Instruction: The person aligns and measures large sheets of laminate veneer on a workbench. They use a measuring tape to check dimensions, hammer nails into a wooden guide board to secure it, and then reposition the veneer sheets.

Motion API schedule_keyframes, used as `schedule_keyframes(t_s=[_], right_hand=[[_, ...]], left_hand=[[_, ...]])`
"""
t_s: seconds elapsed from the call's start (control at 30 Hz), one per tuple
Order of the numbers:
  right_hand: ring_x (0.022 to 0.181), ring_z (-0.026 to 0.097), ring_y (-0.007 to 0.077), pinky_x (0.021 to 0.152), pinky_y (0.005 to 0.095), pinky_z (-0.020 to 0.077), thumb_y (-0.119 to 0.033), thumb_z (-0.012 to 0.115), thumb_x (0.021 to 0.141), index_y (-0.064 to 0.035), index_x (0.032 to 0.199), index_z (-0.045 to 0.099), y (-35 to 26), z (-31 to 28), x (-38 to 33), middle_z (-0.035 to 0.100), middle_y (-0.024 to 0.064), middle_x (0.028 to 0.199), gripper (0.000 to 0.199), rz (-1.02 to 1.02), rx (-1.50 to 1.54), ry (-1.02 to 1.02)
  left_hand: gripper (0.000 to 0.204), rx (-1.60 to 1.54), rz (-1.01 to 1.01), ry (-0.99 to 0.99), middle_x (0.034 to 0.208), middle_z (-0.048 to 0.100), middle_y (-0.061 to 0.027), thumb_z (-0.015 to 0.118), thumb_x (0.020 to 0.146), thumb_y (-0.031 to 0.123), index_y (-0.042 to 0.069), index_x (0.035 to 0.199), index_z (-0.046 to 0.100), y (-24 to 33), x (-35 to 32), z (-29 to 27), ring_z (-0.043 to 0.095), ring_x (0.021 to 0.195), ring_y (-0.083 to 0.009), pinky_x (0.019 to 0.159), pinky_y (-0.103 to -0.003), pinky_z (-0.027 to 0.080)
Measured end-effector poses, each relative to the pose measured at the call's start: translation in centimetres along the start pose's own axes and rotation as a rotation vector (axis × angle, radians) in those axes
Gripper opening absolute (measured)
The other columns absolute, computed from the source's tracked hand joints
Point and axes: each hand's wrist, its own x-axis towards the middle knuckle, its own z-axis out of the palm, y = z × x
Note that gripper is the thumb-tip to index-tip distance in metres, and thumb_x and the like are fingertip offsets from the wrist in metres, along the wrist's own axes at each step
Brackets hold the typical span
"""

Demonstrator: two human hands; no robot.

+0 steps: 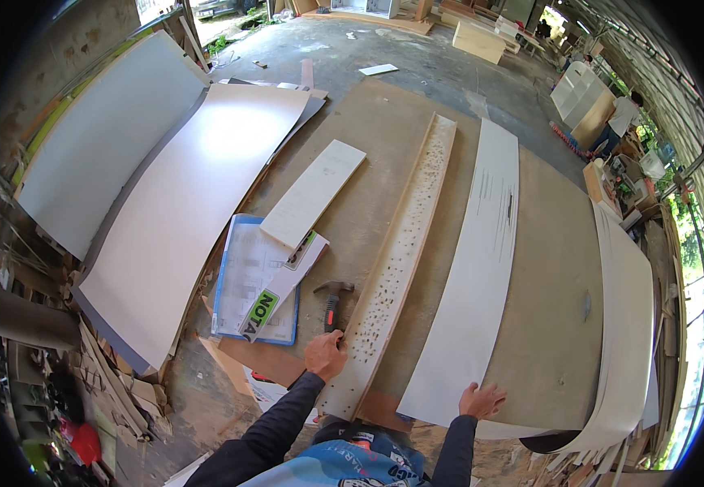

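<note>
My left hand [325,355] is closed around the lower end of a claw hammer [331,312] with a black and red handle, its head pointing away from me over the brown tabletop [546,325]. Just right of the hammer runs a long narrow board with raised edges [344,395], its pale face dotted with many small brownish bits or marks. My right hand [482,400] rests, fingers apart, at the near end of a long white panel strip [465,308]. Dark streaks mark that strip farther up. Nothing shows in the right hand.
Left of the hammer lie a blue-edged folder [219,296] with papers, a printed white strip [283,284] and a short white board [315,193]. Large white sheets [198,195] stand farther left. A curved white sheet [628,325] borders the right side. A person [621,118] works at far right.
</note>
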Motion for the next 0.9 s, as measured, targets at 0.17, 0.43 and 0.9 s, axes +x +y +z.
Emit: schedule_keyframes(t_s=[0.17,0.43,0.9], right_hand=[[0.100,0.057,0.0343,0.088,0.0431,0.0459,-0.014,0.069,0.079,-0.0019,0.096,0.062,-10.6,-0.6,1.3,0.061,0.0155,0.100,0.022,-0.571,0.784,-0.102],[0.090,0.067,0.0325,0.081,0.0449,0.0489,-0.048,0.064,0.082,-0.0041,0.094,0.066,-31.2,-7.1,-8.3,0.069,0.0169,0.093,0.046,-1.057,0.597,-0.590],[0.076,0.071,0.0277,0.066,0.0397,0.0567,-0.036,0.061,0.090,0.0010,0.094,0.063,-35.7,-0.5,-1.6,0.068,0.0154,0.077,0.037,-0.318,1.211,-0.976]], left_hand=[[0.021,-0.016,0.015,0.021,0.090,0.071,-0.0102,0.066,0.081,0.028,0.013,0.095,0.069,-0.1,-0.1,0.2,0.066,0.086,-0.0331,0.073,-0.046,0.051],[0.035,0.030,0.030,0.020,0.081,0.069,-0.0152,0.065,0.081,0.030,0.012,0.110,0.060,-0.4,0.3,1.1,0.066,0.078,-0.0375,0.069,-0.050,0.051],[0.024,-0.050,0.046,0.075,0.077,0.067,-0.0164,0.070,0.077,0.029,0.011,0.088,0.060,1.6,0.3,2.0,0.066,0.074,-0.0388,0.067,-0.051,0.051]])
